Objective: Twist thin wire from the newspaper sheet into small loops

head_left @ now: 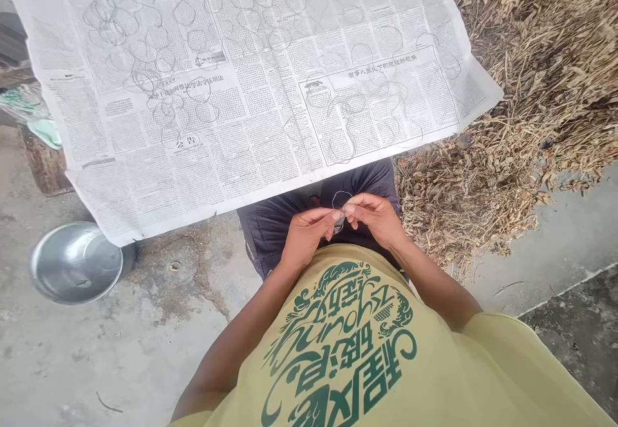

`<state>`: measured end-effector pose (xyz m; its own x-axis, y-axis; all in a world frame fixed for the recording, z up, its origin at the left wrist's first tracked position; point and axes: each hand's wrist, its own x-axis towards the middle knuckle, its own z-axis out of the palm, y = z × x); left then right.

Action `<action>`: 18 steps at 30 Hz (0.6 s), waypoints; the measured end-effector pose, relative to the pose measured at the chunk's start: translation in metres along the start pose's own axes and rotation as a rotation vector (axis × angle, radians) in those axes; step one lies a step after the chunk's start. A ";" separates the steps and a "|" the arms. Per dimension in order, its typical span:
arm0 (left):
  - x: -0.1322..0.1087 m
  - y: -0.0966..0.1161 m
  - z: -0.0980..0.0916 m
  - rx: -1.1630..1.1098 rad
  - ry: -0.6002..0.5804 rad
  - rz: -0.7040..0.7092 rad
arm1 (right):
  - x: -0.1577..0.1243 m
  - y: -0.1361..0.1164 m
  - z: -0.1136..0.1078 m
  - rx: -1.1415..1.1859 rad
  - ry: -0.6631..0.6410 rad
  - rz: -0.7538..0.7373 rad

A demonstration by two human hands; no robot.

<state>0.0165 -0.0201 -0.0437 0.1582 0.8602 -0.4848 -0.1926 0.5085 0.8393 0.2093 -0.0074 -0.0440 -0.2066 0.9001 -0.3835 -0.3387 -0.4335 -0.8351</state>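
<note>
Both hands meet in front of my lap around a thin wire loop (pixel 342 193), bent in a rough figure eight. My left hand (pixel 309 234) pinches it near the middle from the left. From the right, the thumb and fingers of my right hand (pixel 375 218) are pinched on the same spot. One rounded end of the wire rises above the fingertips, and the other hangs below them. Just beyond the hands lies a spread newspaper (pixel 241 156), with many similar thin wire loops (pixel 185 11) scattered over it, some tangled together.
A shiny metal basin (pixel 77 263) stands on the concrete floor (pixel 154 350) at the left. Behind it, a pale green item (pixel 46 132) rests on a worn wooden block (pixel 46 163). Dry straw and leaves (pixel 531 92) cover the ground at the right.
</note>
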 end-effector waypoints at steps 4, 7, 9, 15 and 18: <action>0.001 -0.001 -0.003 -0.001 -0.044 -0.016 | 0.001 -0.006 -0.005 0.062 -0.099 0.010; 0.001 0.002 -0.004 0.005 -0.087 -0.030 | 0.003 -0.010 -0.011 0.072 -0.188 0.034; 0.000 0.005 -0.005 0.018 -0.123 -0.034 | 0.004 -0.012 -0.015 0.068 -0.249 0.045; -0.003 0.013 -0.004 0.052 -0.258 -0.057 | 0.007 -0.005 -0.023 0.076 -0.351 0.000; -0.003 0.017 -0.004 0.072 -0.312 -0.061 | 0.007 -0.001 -0.022 0.082 -0.359 -0.013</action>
<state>0.0091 -0.0142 -0.0288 0.4590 0.7688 -0.4453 -0.1065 0.5452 0.8315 0.2289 0.0000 -0.0543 -0.5056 0.8396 -0.1984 -0.4129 -0.4374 -0.7989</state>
